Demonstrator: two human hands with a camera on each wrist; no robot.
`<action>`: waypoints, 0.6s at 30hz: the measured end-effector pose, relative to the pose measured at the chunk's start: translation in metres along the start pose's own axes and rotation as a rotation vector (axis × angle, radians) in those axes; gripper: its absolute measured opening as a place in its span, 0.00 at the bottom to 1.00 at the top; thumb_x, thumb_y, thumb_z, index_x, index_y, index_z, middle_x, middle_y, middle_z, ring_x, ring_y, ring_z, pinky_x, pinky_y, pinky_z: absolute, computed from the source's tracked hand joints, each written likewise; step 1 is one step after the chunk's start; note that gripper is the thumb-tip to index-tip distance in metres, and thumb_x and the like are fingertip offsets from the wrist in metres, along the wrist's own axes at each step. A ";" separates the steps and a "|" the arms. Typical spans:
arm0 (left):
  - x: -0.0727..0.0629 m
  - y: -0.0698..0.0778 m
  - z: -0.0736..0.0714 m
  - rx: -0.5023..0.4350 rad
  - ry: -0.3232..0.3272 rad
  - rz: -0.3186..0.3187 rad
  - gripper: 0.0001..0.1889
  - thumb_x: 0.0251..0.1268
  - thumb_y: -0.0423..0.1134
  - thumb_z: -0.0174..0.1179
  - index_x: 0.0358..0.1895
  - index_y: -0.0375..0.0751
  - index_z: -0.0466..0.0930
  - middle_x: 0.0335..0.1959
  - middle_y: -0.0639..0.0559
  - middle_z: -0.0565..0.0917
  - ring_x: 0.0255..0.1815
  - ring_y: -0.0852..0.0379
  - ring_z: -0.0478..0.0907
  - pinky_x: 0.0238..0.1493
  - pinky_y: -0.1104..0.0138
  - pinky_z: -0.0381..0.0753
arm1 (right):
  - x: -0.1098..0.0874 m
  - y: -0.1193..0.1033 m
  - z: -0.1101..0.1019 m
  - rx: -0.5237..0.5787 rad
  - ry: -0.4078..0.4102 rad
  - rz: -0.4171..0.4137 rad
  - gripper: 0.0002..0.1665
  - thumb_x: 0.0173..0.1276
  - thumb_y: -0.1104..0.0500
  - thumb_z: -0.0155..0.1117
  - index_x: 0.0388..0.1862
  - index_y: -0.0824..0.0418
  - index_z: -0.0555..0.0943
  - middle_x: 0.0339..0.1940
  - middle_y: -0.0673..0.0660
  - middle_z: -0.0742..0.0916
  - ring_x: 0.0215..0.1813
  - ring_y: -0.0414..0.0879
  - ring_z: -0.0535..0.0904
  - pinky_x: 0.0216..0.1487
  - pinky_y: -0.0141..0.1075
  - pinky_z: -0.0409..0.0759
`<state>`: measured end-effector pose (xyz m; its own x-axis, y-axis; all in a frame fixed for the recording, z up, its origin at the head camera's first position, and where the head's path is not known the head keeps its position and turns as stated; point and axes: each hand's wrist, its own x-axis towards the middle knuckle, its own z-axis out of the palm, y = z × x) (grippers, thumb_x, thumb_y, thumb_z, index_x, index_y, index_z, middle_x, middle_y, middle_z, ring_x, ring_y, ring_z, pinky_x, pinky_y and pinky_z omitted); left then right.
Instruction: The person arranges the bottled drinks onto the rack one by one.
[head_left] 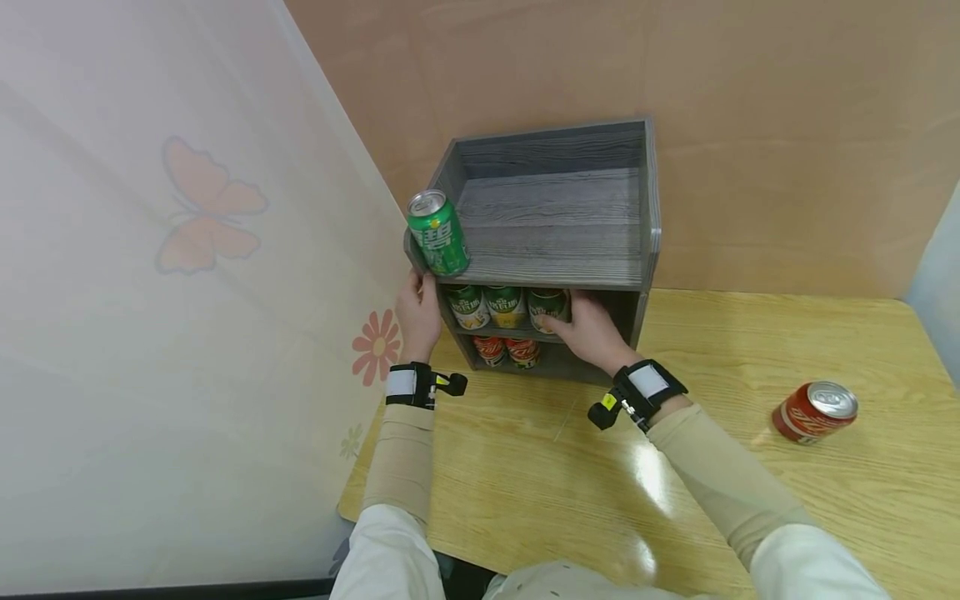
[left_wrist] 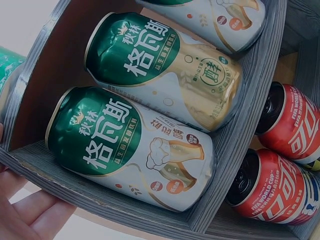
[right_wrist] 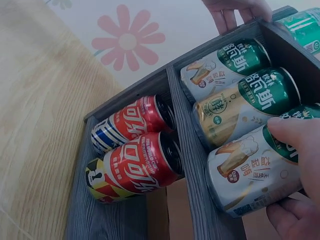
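Note:
A small grey wooden shelf (head_left: 551, 225) stands on the table, with cans on each of its levels. My right hand (head_left: 591, 333) grips a green-and-white drink can (right_wrist: 252, 170) on the middle level, thumb on one side and fingers on the other. Two similar cans stand beside it, one with a gold lower part (left_wrist: 165, 70) and one white and green (left_wrist: 132, 150). My left hand (head_left: 418, 315) holds the left side panel of the shelf, its fingers (left_wrist: 45, 212) against the outer face. Just above that hand, a green soda can (head_left: 439, 236) stands on the top level.
Two red cola cans (head_left: 506, 351) stand on the bottom level of the shelf. Another red can (head_left: 815, 412) stands on the wooden table (head_left: 540, 475) at the right. A pale wall (head_left: 225, 375) with butterfly and flower prints runs close along the left.

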<state>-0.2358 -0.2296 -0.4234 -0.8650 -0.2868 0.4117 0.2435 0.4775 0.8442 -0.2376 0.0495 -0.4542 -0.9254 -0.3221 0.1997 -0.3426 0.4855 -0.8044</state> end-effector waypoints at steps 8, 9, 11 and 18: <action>0.001 0.001 0.000 0.003 0.000 -0.001 0.20 0.84 0.42 0.45 0.64 0.35 0.78 0.62 0.41 0.80 0.65 0.48 0.76 0.63 0.55 0.76 | 0.007 0.002 0.001 -0.027 -0.013 -0.022 0.48 0.74 0.54 0.67 0.82 0.63 0.51 0.77 0.66 0.64 0.76 0.61 0.61 0.72 0.55 0.64; 0.001 0.001 -0.001 0.004 0.000 0.000 0.20 0.84 0.42 0.45 0.64 0.35 0.78 0.62 0.41 0.80 0.65 0.48 0.76 0.63 0.55 0.76 | 0.008 0.002 0.001 -0.030 -0.012 -0.026 0.49 0.74 0.54 0.67 0.82 0.62 0.51 0.77 0.66 0.64 0.76 0.61 0.61 0.72 0.55 0.63; 0.001 0.001 0.000 0.007 0.002 -0.001 0.20 0.84 0.42 0.45 0.65 0.35 0.78 0.63 0.41 0.80 0.65 0.48 0.76 0.63 0.55 0.76 | 0.009 0.003 0.002 -0.044 -0.010 -0.025 0.48 0.74 0.53 0.67 0.82 0.62 0.51 0.77 0.66 0.64 0.76 0.61 0.62 0.71 0.55 0.64; 0.002 -0.001 0.000 0.016 0.007 0.010 0.20 0.84 0.42 0.45 0.65 0.35 0.78 0.63 0.41 0.80 0.65 0.48 0.76 0.63 0.54 0.76 | 0.011 0.004 0.004 -0.051 0.003 -0.020 0.48 0.74 0.53 0.67 0.82 0.62 0.52 0.76 0.65 0.65 0.76 0.61 0.62 0.71 0.54 0.64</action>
<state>-0.2374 -0.2302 -0.4232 -0.8594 -0.2882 0.4223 0.2448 0.4933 0.8347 -0.2488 0.0443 -0.4574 -0.9186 -0.3303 0.2170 -0.3689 0.5199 -0.7704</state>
